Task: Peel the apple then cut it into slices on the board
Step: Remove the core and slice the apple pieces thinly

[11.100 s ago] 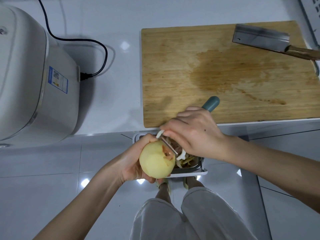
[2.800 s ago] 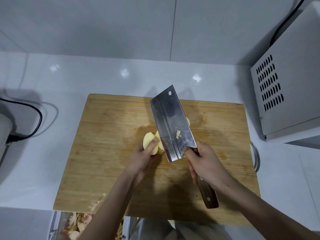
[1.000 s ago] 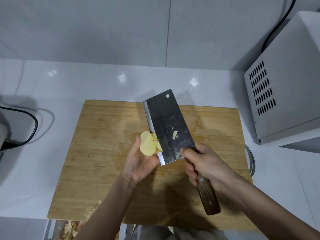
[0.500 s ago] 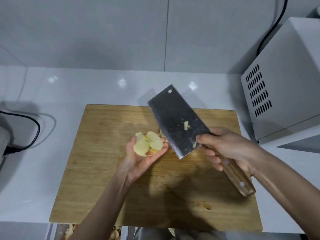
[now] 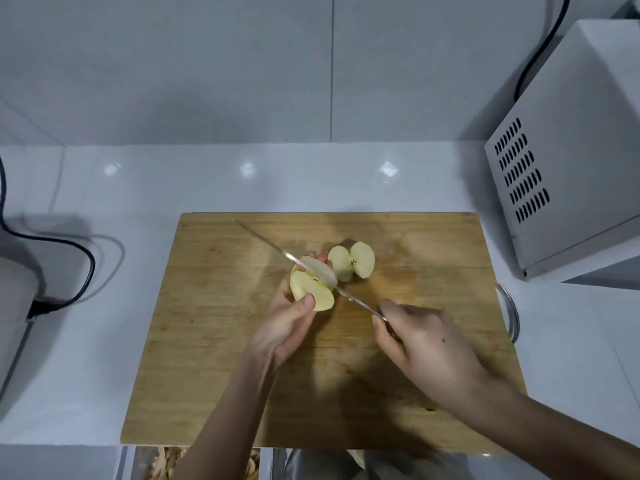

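Note:
On the wooden cutting board my left hand holds a peeled apple half, thumb on its near side and fingertips behind it. My right hand grips the handle of a cleaver. The blade is seen edge-on and runs diagonally across the held half, its tip toward the board's far left. The other apple half lies just right of the blade, cut face up with the core showing.
A grey microwave stands at the right, with a metal rim below it beside the board. A white appliance and its black cord sit at the left. A bin of peelings is below the counter edge.
The apple half that lay in my raised left palm is now down on the board. The cleaver has turned from flat-side-up to edge-down and is set across that half.

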Tool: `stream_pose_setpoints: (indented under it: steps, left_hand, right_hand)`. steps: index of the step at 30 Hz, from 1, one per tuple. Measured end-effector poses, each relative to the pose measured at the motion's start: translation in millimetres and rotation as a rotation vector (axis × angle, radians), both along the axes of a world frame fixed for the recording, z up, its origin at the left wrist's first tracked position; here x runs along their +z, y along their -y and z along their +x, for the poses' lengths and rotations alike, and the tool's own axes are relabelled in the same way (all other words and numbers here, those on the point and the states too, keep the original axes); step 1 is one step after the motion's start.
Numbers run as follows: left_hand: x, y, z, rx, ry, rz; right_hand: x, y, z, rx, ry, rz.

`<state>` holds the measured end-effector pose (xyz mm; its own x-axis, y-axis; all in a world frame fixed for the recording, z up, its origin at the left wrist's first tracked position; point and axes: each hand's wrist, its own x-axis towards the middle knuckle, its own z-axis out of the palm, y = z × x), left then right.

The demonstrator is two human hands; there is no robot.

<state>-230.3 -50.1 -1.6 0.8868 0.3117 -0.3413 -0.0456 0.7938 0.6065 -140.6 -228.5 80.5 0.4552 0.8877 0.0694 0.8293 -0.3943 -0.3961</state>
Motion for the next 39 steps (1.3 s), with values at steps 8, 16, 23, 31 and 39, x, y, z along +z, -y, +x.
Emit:
stream_pose_setpoints:
  steps: [8,16,23,31,39]
  left_hand:
    - [-1.2,2.9,-3.0,-0.031,-0.023,0.096]
    - [2.4,0.4,-7.4,-0.062,-0.121,0.313]
    - [3.7,-2.0,-10.2,-0.109,-0.021,0.307]
    - [8.7,3.4,-9.5,-0.03,-0.175,0.621]
    - [14.0,17.4,-6.6,-0.05,-0.01,0.164]
  right_hand:
    - [-15.2,4.1,-4.7,0.032,0.09,0.07]
    - [-6.9,3.3,-5.7,0.029,0.086,0.046]
    - [0.5,-3.9,-15.9,0.016,0.089,0.007]
    - [-0.2,-13.9,-20.8,-0.041,0.103,-0.012]
    - [7.1,-11.4,-21.7,-0.064,0.075,-0.043]
